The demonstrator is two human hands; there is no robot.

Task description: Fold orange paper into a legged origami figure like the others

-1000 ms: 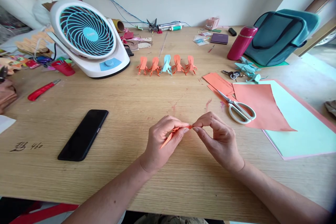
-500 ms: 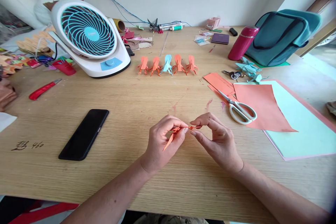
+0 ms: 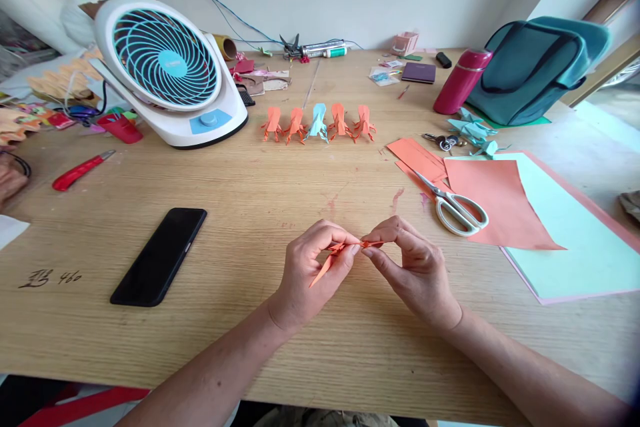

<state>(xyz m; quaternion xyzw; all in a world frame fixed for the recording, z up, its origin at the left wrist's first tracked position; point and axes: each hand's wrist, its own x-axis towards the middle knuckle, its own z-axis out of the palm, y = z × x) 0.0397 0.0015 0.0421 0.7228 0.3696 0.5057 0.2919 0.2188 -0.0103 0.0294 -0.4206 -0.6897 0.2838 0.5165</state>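
Observation:
An orange folded-paper figure is pinched between the thumb and forefinger of my left hand, its pointed end sticking out below the fingers. My right hand has its thumb and forefinger closed on the thin right end of the same figure. Fingers hide much of the fold. Farther back stands a row of several paper figures with thin legs, among them a blue one and an orange one.
White-handled scissors lie on an orange sheet at right. A black phone and a red craft knife lie at left. Behind stand a fan, a magenta bottle and a teal bag. Another person's hand shows at far left.
My right thumb and forefinger have closed onto the paper figure's right end; before, they were slightly apart. My left hand keeps its pinch. The other person's hand at far left has shifted.

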